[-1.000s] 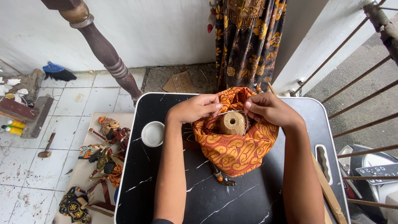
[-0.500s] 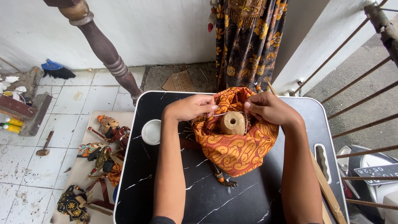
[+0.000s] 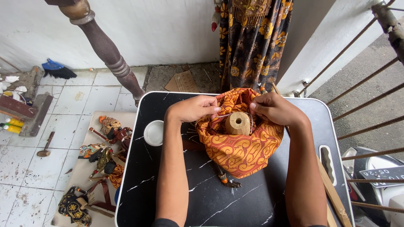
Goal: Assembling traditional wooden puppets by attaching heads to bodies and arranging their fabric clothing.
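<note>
On a black marble-look table lies an orange patterned cloth gathered around a wooden cylinder with a hole in its end. My left hand pinches the cloth's upper left edge beside the cylinder. From the other side, my right hand pinches the upper right edge. A thin thread seems to run between the fingertips over the cylinder. A small puppet part pokes out below the cloth.
A small white bowl sits at the table's left edge. Several painted puppets lie on a board on the tiled floor to the left. A dark wooden post and a floral cloth stand behind. Metal railing bars are on the right.
Both hands have stayed at the cloth's top edge by the cylinder, with only slight finger shifts.
</note>
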